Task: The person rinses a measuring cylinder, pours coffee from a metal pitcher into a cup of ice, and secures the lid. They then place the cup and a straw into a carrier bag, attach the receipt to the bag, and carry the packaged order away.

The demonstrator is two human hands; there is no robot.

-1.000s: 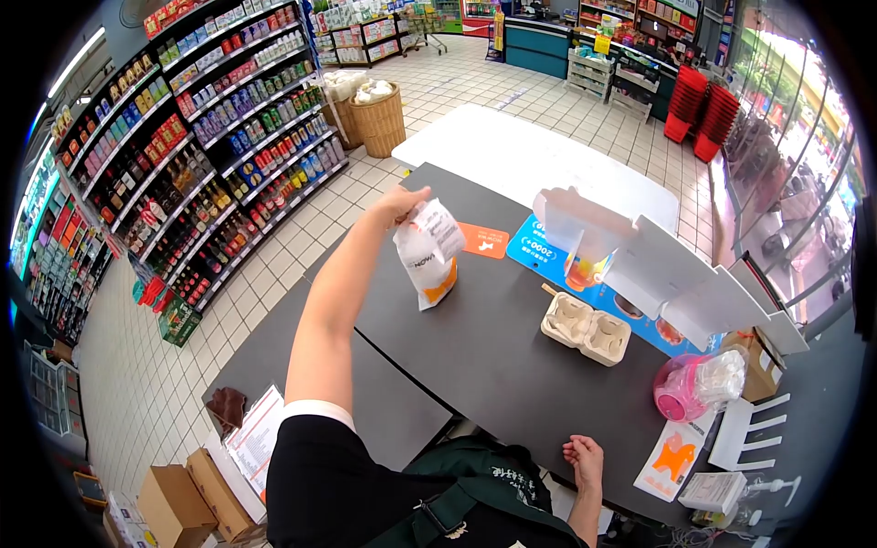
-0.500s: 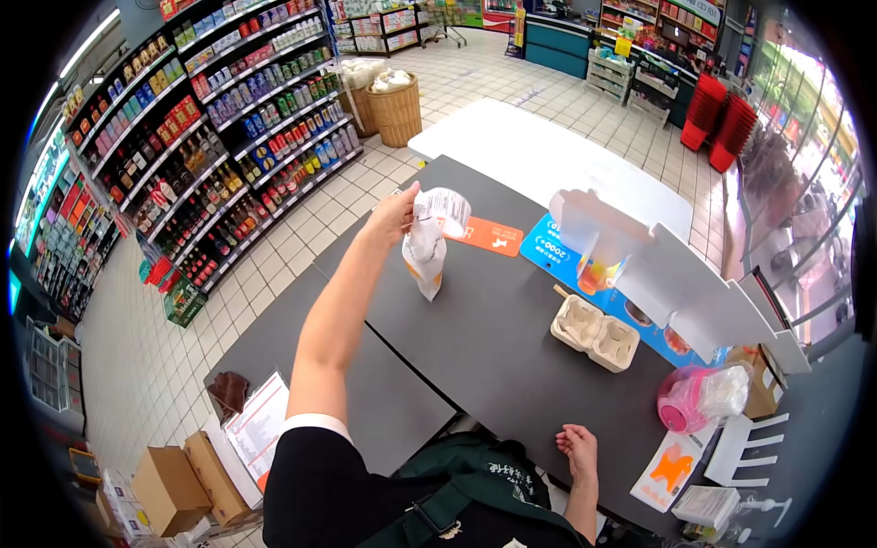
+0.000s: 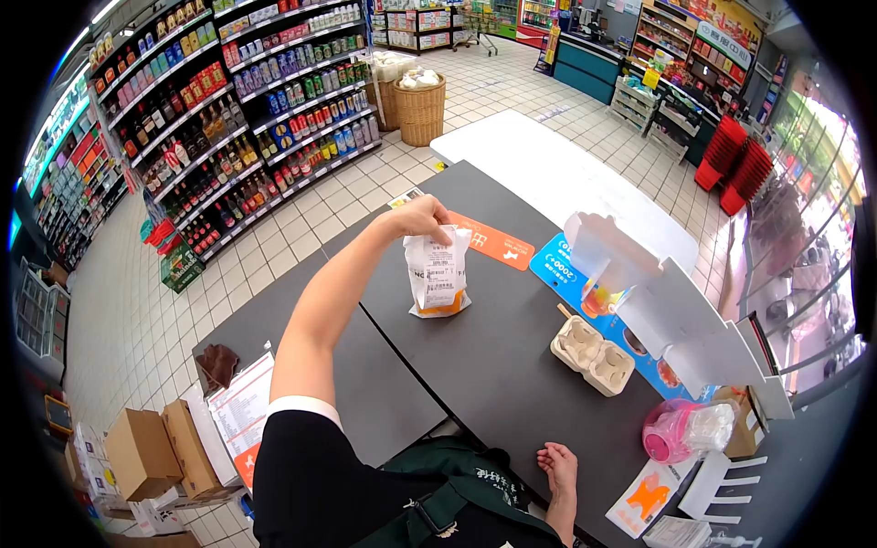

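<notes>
A white paper bag point(image 3: 418, 290) with an orange lower part stands on the dark grey table, with a printed receipt point(image 3: 440, 263) on its front. My left hand point(image 3: 422, 219) reaches across from the left, its fingers closed on the bag's top edge. My right hand point(image 3: 559, 468) hovers or rests by the near table edge, which of the two I cannot tell; its fingers are loosely bent and slightly apart, with nothing in them. Ahead of it lies a moulded pulp cup carrier point(image 3: 592, 356).
Right of the carrier stand a white panel point(image 3: 671, 283), a blue printed sheet point(image 3: 553, 265) and a pink container point(image 3: 662, 438). An orange strip point(image 3: 493, 242) lies behind the bag. Beyond are a white table point(image 3: 548, 164), stocked shelves point(image 3: 265, 119) and wicker baskets point(image 3: 420, 110).
The bag, tilted and twisted before, now stands upright with its receipt facing me. My left hand has shifted right over its top. My right hand has changed little; the view has turned slightly.
</notes>
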